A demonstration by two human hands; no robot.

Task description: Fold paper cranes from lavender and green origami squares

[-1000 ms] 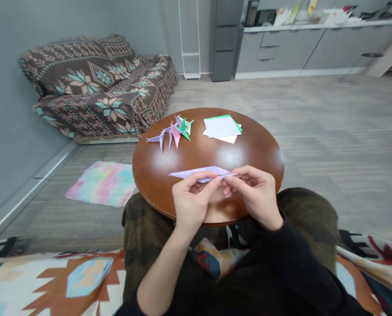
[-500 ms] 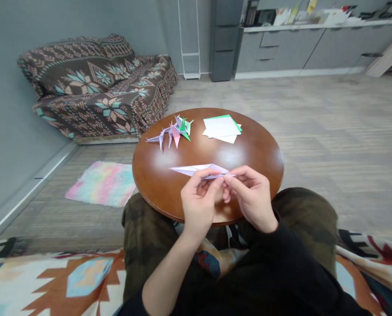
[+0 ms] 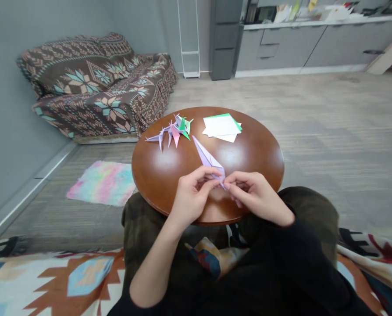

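"In the head view, where do we have the paper (image 3: 209, 159)?"
"Over the table (image 3: 258, 158): our left hand (image 3: 193, 188) pinches its near part, our right hand (image 3: 252, 193) the near tip."
"How will it handle?"
"Feather-light, probably crisp, easily creased; we should grip folded edges gently."

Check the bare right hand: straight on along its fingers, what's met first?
First, the pale purple, long, pointed folded paper, which the right hand touches at its near end; then probably the bare left hand. Depth is unclear.
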